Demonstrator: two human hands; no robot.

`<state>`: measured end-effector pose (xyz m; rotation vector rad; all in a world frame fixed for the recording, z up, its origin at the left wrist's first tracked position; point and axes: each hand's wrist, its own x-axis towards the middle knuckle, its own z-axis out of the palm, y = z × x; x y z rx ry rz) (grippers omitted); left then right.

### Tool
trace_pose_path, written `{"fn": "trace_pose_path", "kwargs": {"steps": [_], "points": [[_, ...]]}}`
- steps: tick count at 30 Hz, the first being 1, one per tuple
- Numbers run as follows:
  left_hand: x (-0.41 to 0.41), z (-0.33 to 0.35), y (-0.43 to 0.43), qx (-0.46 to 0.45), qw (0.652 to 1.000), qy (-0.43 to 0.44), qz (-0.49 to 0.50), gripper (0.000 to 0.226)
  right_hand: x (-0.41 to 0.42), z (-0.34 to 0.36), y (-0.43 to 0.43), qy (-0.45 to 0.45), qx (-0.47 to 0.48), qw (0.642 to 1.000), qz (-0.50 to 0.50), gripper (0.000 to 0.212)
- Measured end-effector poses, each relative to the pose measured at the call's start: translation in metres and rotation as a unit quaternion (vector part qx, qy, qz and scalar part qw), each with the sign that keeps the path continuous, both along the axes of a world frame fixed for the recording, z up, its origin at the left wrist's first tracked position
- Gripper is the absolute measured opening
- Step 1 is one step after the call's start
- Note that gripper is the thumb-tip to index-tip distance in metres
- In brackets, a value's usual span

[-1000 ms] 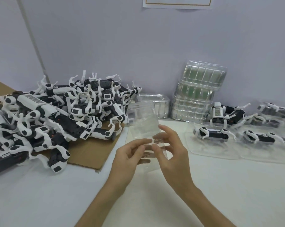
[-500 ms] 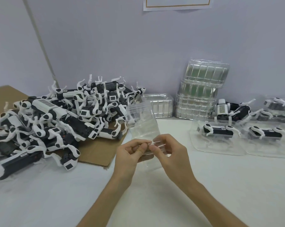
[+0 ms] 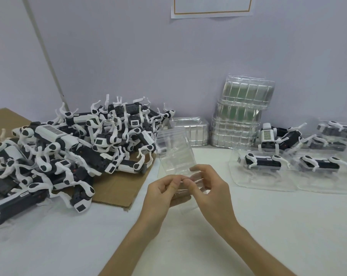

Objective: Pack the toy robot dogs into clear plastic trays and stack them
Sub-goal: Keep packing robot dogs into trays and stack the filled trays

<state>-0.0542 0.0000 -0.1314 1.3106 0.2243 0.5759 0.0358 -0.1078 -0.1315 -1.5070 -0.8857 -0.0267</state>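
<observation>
White tabletop (image 3: 268,226) under a lavender wall (image 3: 128,56) is serving as our packing bench. Near its middle we are holding one clear plastic tray (image 3: 175,156) tilted up off the surface. Our left hand (image 3: 162,194) and right hand (image 3: 212,190) are both pinching its near edge, thumbs and forefingers meeting. We are judging this as the opening step, prying the tray's layers apart. Next we are needing a steady peel, then a dog from the heap.

At nine o'clock the heap of toy robot dogs (image 3: 79,152) is lying on one cardboard sheet (image 3: 117,186), too tangled for counting. Empty trays are standing by the wall as a short stack (image 3: 190,132) at twelve o'clock and a tall stack (image 3: 242,116) at one. At three o'clock two packed trays (image 3: 262,170) are each showing one dog. Others behind are blurring together.
</observation>
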Motion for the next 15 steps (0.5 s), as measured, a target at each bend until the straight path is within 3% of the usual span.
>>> {"fn": "trace_pose_path", "kwargs": {"steps": [6,15], "points": [[-0.0011,0.0018,-0.0025,-0.025,0.994,-0.062,-0.091,0.031,0.0022,-0.0034,0.0002,-0.036,-0.019,0.999,0.019,0.035],[-0.0023,-0.0012,0.0008,-0.04,0.996,-0.077,0.001,0.02,0.0003,-0.0038,0.0023,-0.061,-0.021,0.996,0.054,0.04]]}}
